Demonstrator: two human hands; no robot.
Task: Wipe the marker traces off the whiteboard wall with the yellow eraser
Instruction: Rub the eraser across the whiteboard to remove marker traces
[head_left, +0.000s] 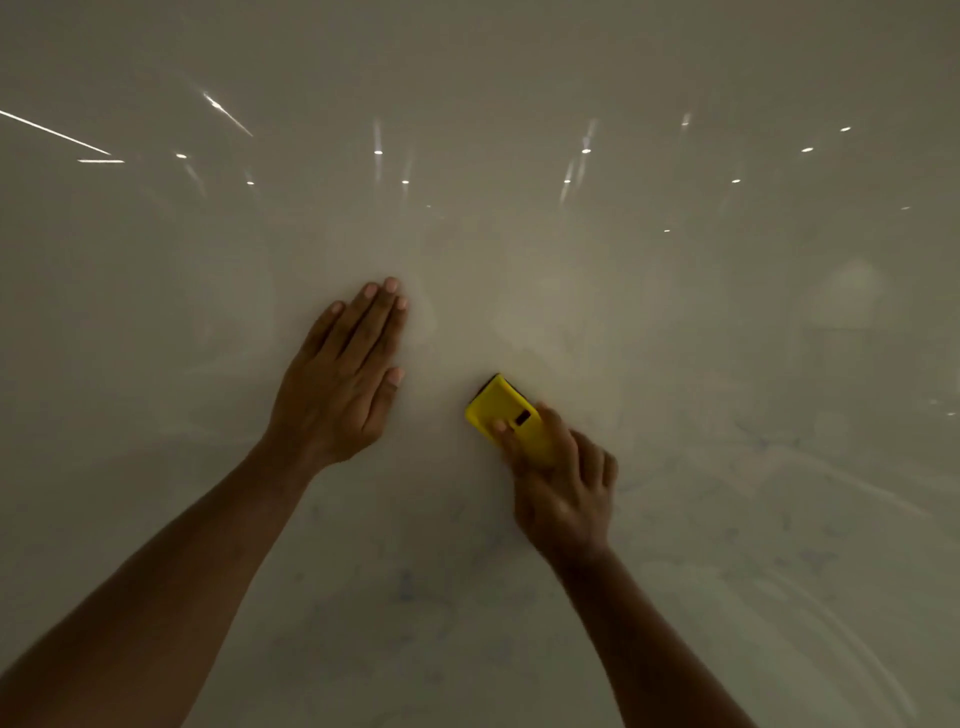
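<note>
The glossy whiteboard wall (675, 322) fills the whole view. My right hand (563, 488) grips the yellow eraser (501, 410) and presses it flat on the wall, right of centre, its dark pad edge showing at the top. My left hand (343, 374) lies flat on the wall to the left of the eraser, fingers straight and close together, holding nothing. Faint bluish-grey marker smears (410, 587) cloud the lower part of the wall, below and between my forearms.
Ceiling lights reflect as bright dots and streaks (378, 151) across the upper wall. Curved wipe marks (810, 587) show at the lower right. No other objects are in view.
</note>
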